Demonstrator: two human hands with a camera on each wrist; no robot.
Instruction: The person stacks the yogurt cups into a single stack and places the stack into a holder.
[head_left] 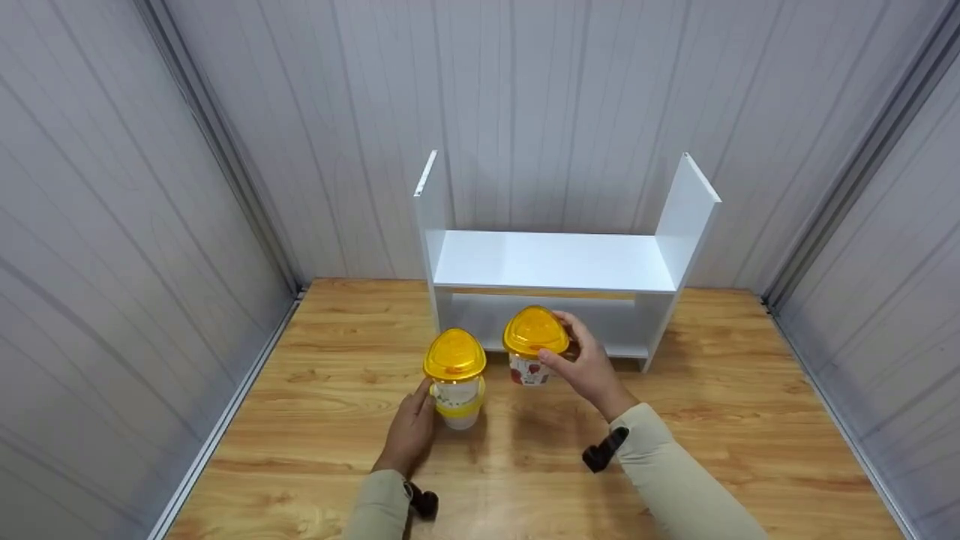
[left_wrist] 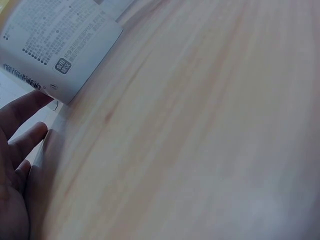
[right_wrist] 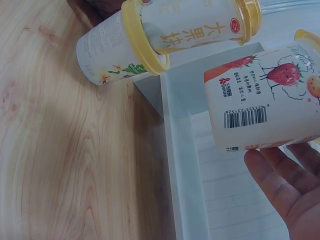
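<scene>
From my station, any lettering on the left cup stack point(head_left: 458, 394) and the right cup point(head_left: 529, 371) is too small to read in the head view. The stack hides some fingertips of the left hand point(head_left: 409, 433) from me; the right cup covers part of the lower shelf point(head_left: 621, 330). My right wrist view crops the right hand point(right_wrist: 295, 192) and the right cup's lid point(head_left: 536, 330); my left one cuts off the stack's top.
</scene>
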